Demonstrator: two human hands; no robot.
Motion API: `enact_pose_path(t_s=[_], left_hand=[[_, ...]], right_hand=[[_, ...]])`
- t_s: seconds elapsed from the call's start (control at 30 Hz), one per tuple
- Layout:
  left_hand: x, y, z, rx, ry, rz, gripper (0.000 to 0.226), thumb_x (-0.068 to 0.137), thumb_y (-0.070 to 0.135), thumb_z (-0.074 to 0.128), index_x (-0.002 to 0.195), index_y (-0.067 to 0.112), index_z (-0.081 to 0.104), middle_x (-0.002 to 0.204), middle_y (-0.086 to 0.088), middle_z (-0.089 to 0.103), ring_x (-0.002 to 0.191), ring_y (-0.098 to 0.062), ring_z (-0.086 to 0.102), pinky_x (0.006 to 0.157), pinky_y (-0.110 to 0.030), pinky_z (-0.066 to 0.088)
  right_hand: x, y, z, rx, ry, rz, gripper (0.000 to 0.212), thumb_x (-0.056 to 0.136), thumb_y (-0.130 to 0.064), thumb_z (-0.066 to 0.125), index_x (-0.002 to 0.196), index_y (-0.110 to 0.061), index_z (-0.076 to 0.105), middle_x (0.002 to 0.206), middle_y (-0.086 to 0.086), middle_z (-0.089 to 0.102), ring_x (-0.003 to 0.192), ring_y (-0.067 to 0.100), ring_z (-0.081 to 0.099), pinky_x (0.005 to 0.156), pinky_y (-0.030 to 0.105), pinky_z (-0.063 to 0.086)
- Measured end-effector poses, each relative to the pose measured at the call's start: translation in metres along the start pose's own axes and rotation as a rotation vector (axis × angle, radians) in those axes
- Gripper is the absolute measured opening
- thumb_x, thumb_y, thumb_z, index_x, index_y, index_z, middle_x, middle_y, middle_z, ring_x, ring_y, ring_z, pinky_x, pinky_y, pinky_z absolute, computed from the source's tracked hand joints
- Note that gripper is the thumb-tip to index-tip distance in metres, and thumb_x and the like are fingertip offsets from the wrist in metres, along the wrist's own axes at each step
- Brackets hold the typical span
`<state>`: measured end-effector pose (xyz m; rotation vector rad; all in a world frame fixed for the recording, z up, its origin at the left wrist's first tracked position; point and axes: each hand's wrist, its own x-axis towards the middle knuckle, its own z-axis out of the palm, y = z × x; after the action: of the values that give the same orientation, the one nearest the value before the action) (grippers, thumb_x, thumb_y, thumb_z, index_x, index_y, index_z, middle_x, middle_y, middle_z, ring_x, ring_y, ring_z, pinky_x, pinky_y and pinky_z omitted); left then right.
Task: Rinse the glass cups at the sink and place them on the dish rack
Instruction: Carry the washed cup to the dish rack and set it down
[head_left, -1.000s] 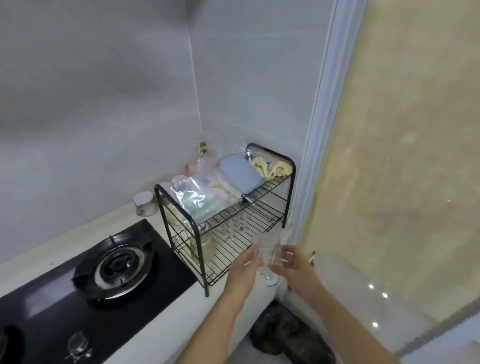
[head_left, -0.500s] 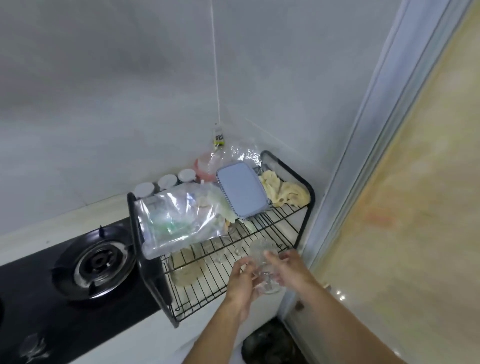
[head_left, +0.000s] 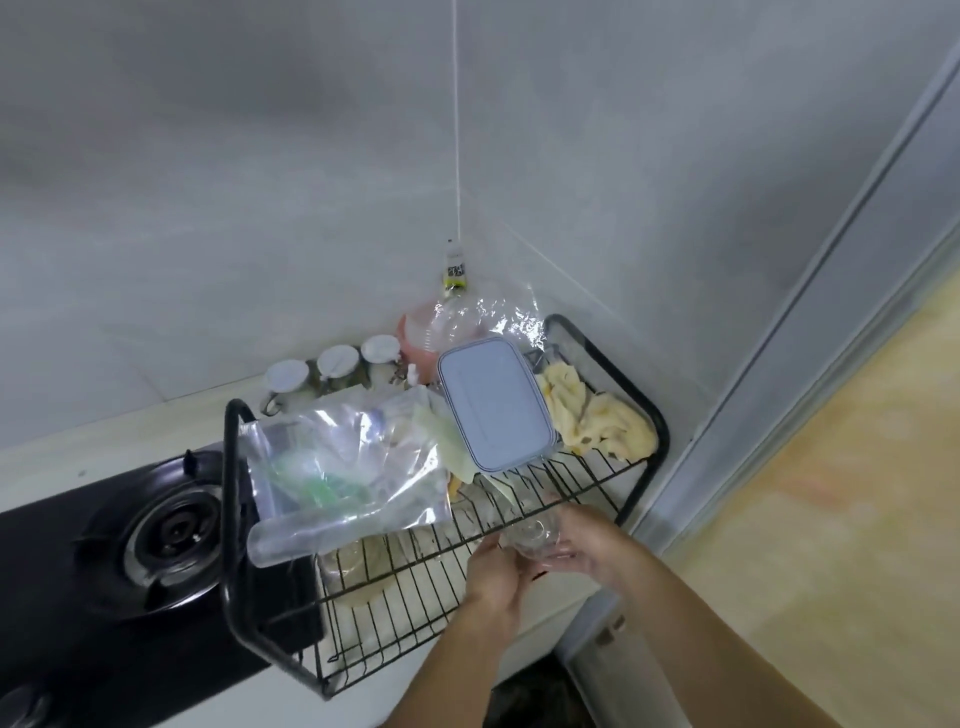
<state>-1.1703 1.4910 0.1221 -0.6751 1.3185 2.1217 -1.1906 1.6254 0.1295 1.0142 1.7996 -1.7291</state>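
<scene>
A clear glass cup is held with its mouth turned toward me, just above the front right part of the black wire dish rack. My left hand grips it from the left and below. My right hand grips it from the right, fingers curled round its side. Under the rack's wire top more glassware shows faintly on the lower level.
On the rack lie a clear plastic bag, a pale blue lidded box and a yellow cloth. White-lidded jars stand behind it. A black gas hob is to the left, a door frame to the right.
The view has tilted down and closer over the rack. Both hands have carried the glass cup from in front of the rack's edge to just above its wire top.
</scene>
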Motion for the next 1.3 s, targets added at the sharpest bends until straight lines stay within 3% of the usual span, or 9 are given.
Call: enact_pose_path(t_s=[0.13, 0.3, 0.4, 0.53, 0.67, 0.83, 0.93, 1.07, 1.3], left_hand=[[0.011, 0.003, 0.004, -0.012, 0.048, -0.022, 0.035, 0.108, -0.005, 0.035, 0.118, 0.002, 0.067, 0.102, -0.017, 0.080, 0.097, -0.029, 0.077, 0.076, -0.029, 0.062], [0.015, 0.002, 0.015, -0.097, 0.174, -0.026, 0.029, 0.108, -0.007, 0.037, 0.130, -0.010, 0.054, 0.087, -0.021, 0.069, 0.076, -0.026, 0.070, 0.075, -0.034, 0.060], [0.016, 0.002, 0.020, -0.170, 0.188, -0.040, 0.032, 0.107, -0.009, 0.036, 0.134, -0.010, 0.052, 0.106, -0.028, 0.066, 0.081, -0.026, 0.063, 0.083, -0.037, 0.057], [0.017, 0.000, 0.024, -0.232, 0.175, -0.023, 0.051, 0.108, -0.006, 0.034, 0.159, 0.000, 0.033, 0.101, -0.017, 0.067, 0.088, -0.024, 0.066, 0.092, -0.039, 0.054], [0.025, -0.005, 0.022, -0.182, 0.137, -0.001, 0.045, 0.107, -0.001, 0.043, 0.151, 0.004, 0.049, 0.137, -0.018, 0.064, 0.120, -0.025, 0.063, 0.101, -0.040, 0.049], [0.012, -0.008, 0.026, 0.106, 0.149, 0.065, 0.040, 0.108, 0.015, 0.046, 0.147, 0.011, 0.055, 0.122, 0.003, 0.067, 0.124, -0.018, 0.058, 0.106, -0.035, 0.042], [-0.006, -0.009, 0.023, 0.408, 0.188, 0.193, 0.047, 0.107, 0.014, 0.049, 0.155, 0.014, 0.048, 0.141, 0.000, 0.061, 0.137, -0.020, 0.052, 0.115, -0.032, 0.036], [-0.038, -0.016, 0.000, 0.811, 0.303, 0.382, 0.051, 0.107, 0.026, 0.052, 0.157, 0.022, 0.046, 0.157, -0.001, 0.052, 0.144, -0.020, 0.049, 0.118, -0.032, 0.037], [-0.121, -0.032, -0.073, 0.927, 0.584, 0.494, 0.053, 0.106, 0.033, 0.055, 0.157, 0.021, 0.044, 0.158, 0.000, 0.051, 0.147, -0.019, 0.045, 0.122, -0.037, 0.037]], right_hand=[[0.006, -0.007, 0.006, 0.067, -0.002, -0.004, 0.048, 0.105, -0.053, 0.047, 0.119, -0.008, 0.057, 0.109, 0.019, 0.070, 0.092, 0.029, 0.075, 0.084, 0.043, 0.065], [0.015, -0.010, 0.012, 0.114, 0.007, -0.017, 0.074, 0.103, -0.062, 0.037, 0.141, 0.000, 0.049, 0.096, 0.014, 0.061, 0.088, 0.027, 0.066, 0.091, 0.043, 0.062], [0.018, -0.011, 0.014, 0.134, 0.003, -0.008, 0.083, 0.102, -0.067, 0.033, 0.144, 0.003, 0.049, 0.094, 0.014, 0.063, 0.087, 0.027, 0.067, 0.083, 0.037, 0.061], [0.019, -0.012, 0.016, 0.145, -0.028, -0.016, 0.073, 0.104, -0.063, 0.034, 0.145, -0.004, 0.050, 0.102, 0.017, 0.067, 0.083, 0.024, 0.067, 0.072, 0.031, 0.059], [0.027, -0.006, 0.016, 0.164, -0.031, -0.064, 0.064, 0.105, -0.060, 0.039, 0.140, -0.010, 0.055, 0.128, 0.014, 0.064, 0.100, 0.022, 0.065, 0.077, 0.033, 0.060], [0.011, 0.005, 0.009, -0.057, 0.024, -0.195, 0.042, 0.109, -0.034, 0.040, 0.136, -0.007, 0.059, 0.131, 0.018, 0.063, 0.123, 0.036, 0.062, 0.106, 0.049, 0.052], [-0.008, 0.015, -0.002, -0.438, 0.049, -0.409, 0.037, 0.108, -0.032, 0.041, 0.135, -0.014, 0.059, 0.132, 0.006, 0.062, 0.125, 0.030, 0.059, 0.102, 0.031, 0.043], [-0.031, 0.033, -0.004, -0.678, -0.026, -0.643, 0.033, 0.104, -0.029, 0.055, 0.135, -0.017, 0.058, 0.129, 0.001, 0.061, 0.122, 0.022, 0.061, 0.101, 0.033, 0.049], [-0.080, 0.066, 0.041, -0.901, -0.206, -0.935, 0.044, 0.105, -0.037, 0.053, 0.147, -0.028, 0.049, 0.150, -0.010, 0.050, 0.140, 0.016, 0.046, 0.112, 0.034, 0.041]])
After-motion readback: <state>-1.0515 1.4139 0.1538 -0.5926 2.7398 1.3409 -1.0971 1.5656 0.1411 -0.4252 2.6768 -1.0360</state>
